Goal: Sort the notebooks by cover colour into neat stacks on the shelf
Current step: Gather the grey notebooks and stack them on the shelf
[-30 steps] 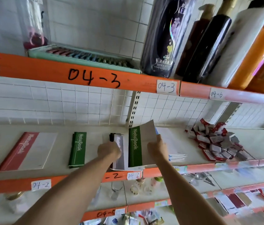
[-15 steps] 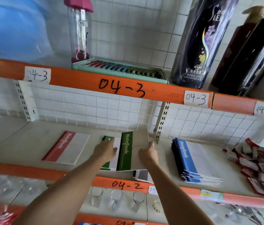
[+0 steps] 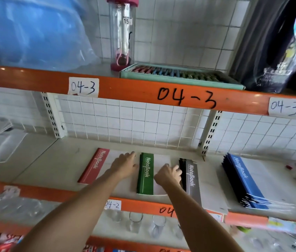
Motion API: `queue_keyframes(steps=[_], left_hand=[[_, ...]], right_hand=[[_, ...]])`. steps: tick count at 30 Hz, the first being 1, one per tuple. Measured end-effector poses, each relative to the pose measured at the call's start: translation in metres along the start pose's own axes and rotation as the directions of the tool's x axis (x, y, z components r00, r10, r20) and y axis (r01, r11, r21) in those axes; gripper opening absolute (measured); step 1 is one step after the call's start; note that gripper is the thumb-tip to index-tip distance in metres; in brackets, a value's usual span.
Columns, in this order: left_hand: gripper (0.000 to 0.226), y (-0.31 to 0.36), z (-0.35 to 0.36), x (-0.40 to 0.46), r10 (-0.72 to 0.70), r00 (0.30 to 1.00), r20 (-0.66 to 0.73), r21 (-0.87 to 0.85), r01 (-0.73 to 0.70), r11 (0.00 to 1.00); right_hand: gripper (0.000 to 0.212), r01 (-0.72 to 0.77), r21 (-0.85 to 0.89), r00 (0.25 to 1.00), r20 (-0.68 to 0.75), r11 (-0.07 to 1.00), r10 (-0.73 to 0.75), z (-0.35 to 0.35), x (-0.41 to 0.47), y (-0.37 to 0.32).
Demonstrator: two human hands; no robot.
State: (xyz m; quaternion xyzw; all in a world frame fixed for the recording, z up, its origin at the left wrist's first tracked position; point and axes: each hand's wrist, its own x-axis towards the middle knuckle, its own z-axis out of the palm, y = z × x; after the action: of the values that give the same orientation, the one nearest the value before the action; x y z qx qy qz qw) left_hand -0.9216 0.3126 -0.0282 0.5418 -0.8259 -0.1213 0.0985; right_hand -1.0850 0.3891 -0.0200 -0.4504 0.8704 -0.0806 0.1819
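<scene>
Between my hands (image 3: 125,165) (image 3: 169,174) the green notebook (image 3: 146,176) now lies flat on its stack, no longer held up — left fingers straight along its spine edge, right loosely curled on the cover, gripping nothing — green looks settled; grey (image 3: 191,180) just right

I see a pale shelf (image 3: 56,166) with an orange front edge. On it lie a red notebook (image 3: 93,167), a green notebook stack (image 3: 145,176), a grey-and-black stack (image 3: 191,179) and a blue stack (image 3: 247,180).
</scene>
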Motion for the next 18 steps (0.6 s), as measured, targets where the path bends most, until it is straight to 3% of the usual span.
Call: queue_keyframes(steps=[4, 10, 15, 18], left_hand=[[0.049, -0.003, 0.004, 0.004, 0.047, 0.999, 0.026, 0.038, -0.048, 0.998], [0.050, -0.024, -0.016, -0.013, 0.000, 1.000, -0.003, 0.048, 0.000, 0.999], [0.055, -0.063, -0.051, -0.051, -0.145, 0.973, -0.177, 0.128, 0.169, 0.977], [0.052, -0.093, -0.064, -0.081, -0.234, 0.960, -0.155, 0.204, 0.263, 0.943]], right_hand=[[0.042, 0.092, -0.151, 0.996, 0.000, 0.984, -0.093, -0.002, 0.005, -0.006], [0.053, 0.357, -0.026, 0.934, 0.031, 0.934, -0.356, -0.011, 0.007, -0.033], [0.065, 0.526, 0.069, 0.849, 0.011, 0.848, -0.528, 0.012, -0.003, -0.081], [0.067, 0.615, 0.092, 0.784, 0.032, 0.783, -0.619, 0.035, -0.021, -0.115]])
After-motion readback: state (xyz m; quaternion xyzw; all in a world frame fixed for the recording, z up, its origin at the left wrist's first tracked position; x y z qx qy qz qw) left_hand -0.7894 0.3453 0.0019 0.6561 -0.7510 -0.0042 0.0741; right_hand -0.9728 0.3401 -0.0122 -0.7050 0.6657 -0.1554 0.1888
